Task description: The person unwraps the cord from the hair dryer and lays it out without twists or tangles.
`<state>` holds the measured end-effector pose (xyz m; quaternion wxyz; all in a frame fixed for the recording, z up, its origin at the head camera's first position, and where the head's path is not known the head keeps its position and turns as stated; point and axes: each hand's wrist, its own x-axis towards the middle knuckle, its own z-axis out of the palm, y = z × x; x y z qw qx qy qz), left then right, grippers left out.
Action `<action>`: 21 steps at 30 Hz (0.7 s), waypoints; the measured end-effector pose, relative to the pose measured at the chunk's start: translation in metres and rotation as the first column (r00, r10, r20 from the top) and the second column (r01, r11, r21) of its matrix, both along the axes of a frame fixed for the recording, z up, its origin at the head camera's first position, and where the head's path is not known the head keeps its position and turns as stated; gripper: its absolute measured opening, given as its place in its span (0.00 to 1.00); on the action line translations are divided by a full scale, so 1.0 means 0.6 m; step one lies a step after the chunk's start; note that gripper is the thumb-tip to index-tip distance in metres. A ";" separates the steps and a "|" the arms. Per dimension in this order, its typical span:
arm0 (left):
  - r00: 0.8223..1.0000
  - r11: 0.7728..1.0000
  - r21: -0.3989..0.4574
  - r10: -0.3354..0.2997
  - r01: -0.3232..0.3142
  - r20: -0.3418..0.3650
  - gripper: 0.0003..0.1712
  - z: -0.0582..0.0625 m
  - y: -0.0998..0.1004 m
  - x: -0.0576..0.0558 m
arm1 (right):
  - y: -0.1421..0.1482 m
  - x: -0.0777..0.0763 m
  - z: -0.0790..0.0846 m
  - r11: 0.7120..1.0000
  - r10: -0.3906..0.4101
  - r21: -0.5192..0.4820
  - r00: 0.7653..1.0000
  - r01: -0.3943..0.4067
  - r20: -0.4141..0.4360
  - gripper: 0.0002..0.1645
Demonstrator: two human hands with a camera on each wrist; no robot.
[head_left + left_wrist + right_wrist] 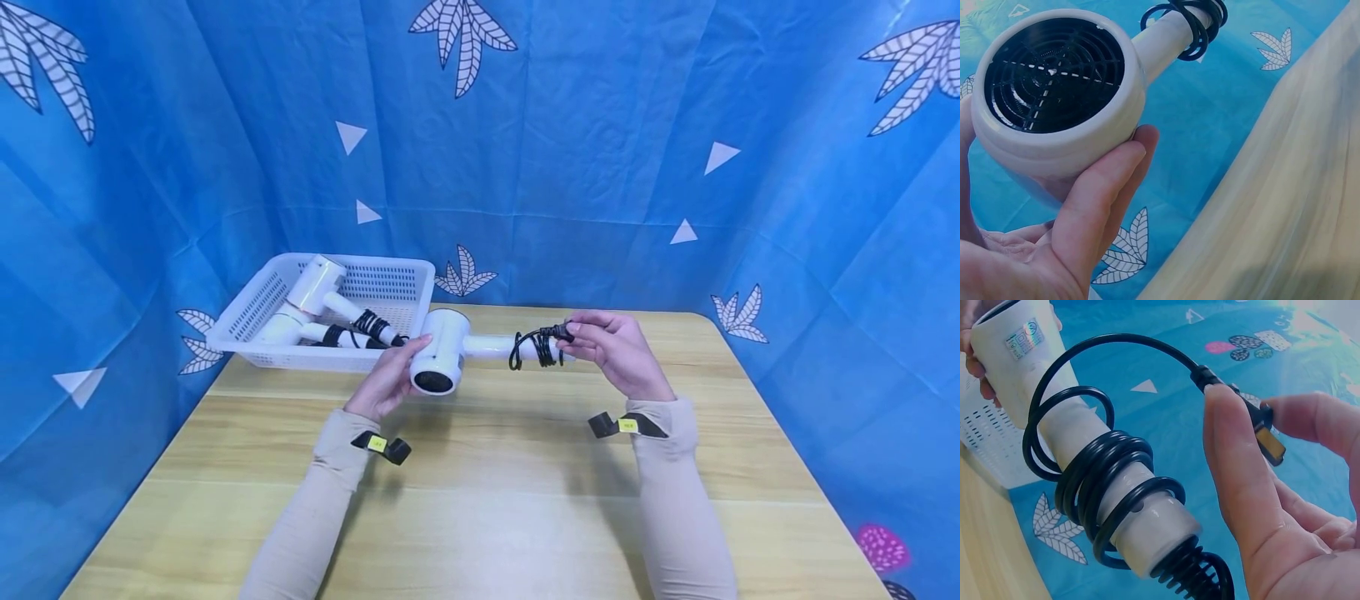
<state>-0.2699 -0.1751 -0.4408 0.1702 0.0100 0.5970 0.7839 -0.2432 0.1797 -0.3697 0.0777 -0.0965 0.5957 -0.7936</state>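
Observation:
A white hair dryer [440, 354] is held up over the table, its handle pointing right. My left hand [390, 375] grips its barrel, thumb on one side and fingers on the other, as the left wrist view shows beside the black grille [1054, 75]. Several loops of black cord [1107, 475] are wound round the handle [1147, 531]. With thumb and fingertips, my right hand [611, 350] pinches the plug [1260, 415] at the cord's end. From the plug a loose arc of cord runs back to the coils.
At the back left stands a white perforated basket [262, 358]. Two more white hair dryers [315, 287] with black cords wound on their handles lie in it. The wooden table [495, 500] reaches to a blue patterned curtain [570, 167] behind and at both sides.

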 end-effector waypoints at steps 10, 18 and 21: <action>1.000 1.000 0.024 0.006 -0.006 0.004 0.34 0.004 -0.004 -0.002 | 0.006 0.000 -0.005 0.989 0.097 0.112 0.995 -0.096 -0.003 0.08; 1.000 1.000 0.006 0.021 -0.021 0.000 0.33 0.003 -0.010 -0.004 | 0.017 -0.009 -0.017 0.939 0.229 0.262 0.973 -0.223 0.008 0.06; 1.000 1.000 0.004 0.022 -0.022 0.001 0.33 0.003 -0.012 -0.005 | 0.022 -0.012 -0.022 0.931 0.258 0.265 0.966 -0.251 0.009 0.06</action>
